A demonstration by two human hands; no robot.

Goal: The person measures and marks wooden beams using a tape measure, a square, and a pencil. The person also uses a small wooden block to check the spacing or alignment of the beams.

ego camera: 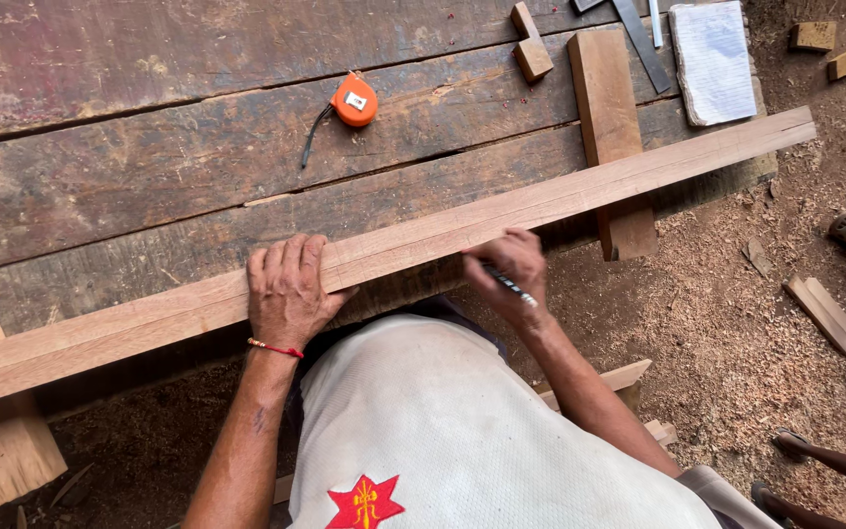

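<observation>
Diagonally across the workbench [129, 167] lies a long wooden plank [560, 196]. Left hand [286, 289] presses flat on it, fingers spread. Right hand [511, 274], at three o'clock, pinches a pencil [509, 284] against the plank's near edge. Orange tape measure [354, 100] sits at twelve o'clock.

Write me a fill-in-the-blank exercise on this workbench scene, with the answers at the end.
1. The left hand presses flat on the long ______ lying across the bench.
2. The right hand holds a ______ against the plank's near edge.
3. The tape measure on the bench is ______ in colour.
4. The notebook lies at the bench's far ______ corner.

Answers: plank; pencil; orange; right
</observation>
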